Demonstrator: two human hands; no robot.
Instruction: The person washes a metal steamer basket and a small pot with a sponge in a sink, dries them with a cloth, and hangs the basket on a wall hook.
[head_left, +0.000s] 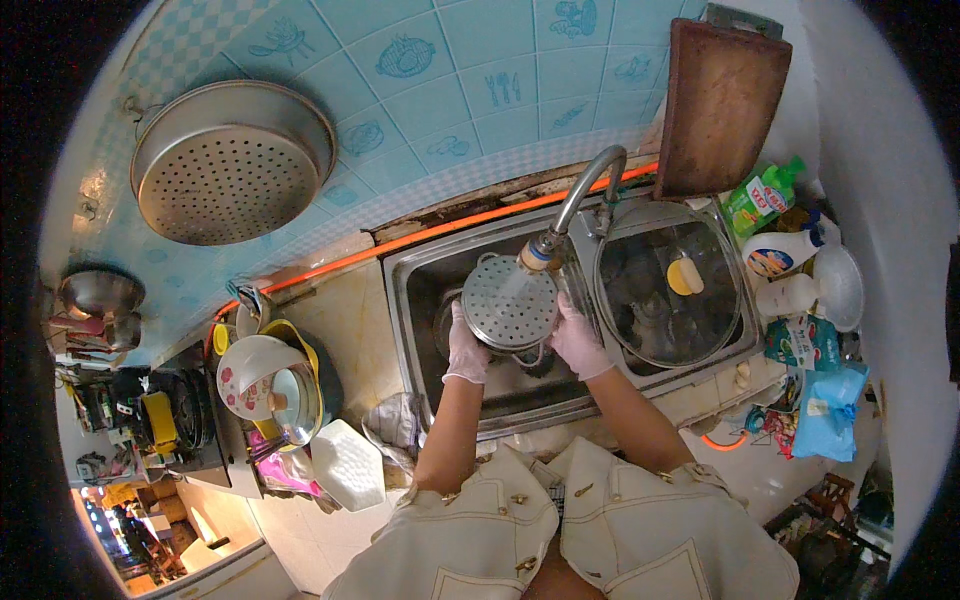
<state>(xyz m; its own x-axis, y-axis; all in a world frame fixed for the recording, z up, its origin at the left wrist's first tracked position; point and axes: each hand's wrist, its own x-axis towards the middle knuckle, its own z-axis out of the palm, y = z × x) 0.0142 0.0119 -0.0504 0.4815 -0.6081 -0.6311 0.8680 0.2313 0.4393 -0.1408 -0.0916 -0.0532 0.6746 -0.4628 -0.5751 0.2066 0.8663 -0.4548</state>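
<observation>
My left hand (467, 347) and my right hand (579, 343), both in thin translucent gloves, grip opposite sides of a round perforated metal steamer tray (511, 319). The tray is over the left basin of a stainless steel sink (420, 300), directly under the curved metal faucet (574, 206). Water appears to run from the spout onto the perforated surface. Loop handles show at the tray's upper and lower edges. What lies beneath the tray is mostly hidden.
A large glass lid (637, 352) covers the right basin, with a yellow-and-white sponge (684, 277) there. Bottles, including a green one (757, 199), line the right side. A wooden cutting board (720, 105) leans behind. Stacked bowls (247, 375), a cloth (394, 424) and a white board (349, 465) are left.
</observation>
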